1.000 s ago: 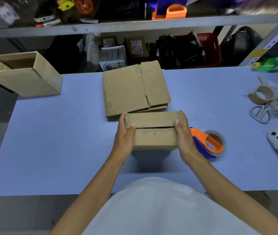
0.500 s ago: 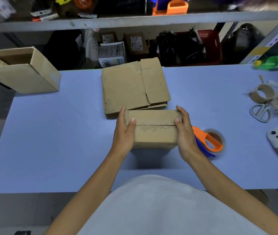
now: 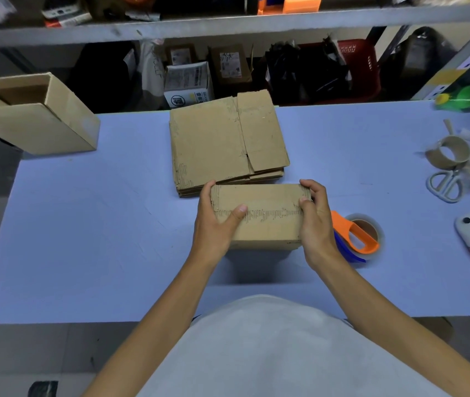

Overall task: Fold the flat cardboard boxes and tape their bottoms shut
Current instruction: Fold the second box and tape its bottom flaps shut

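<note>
Gripping box, left hand, right hand

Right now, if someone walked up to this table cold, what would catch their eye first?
Probably both hands, left and right, gripping a folded box at the table's middle, its flaps closed but untaped. Just right of it lies an orange tape dispenser; behind it sits a stack of flat boxes, and an open box stands at the far left corner.
</note>
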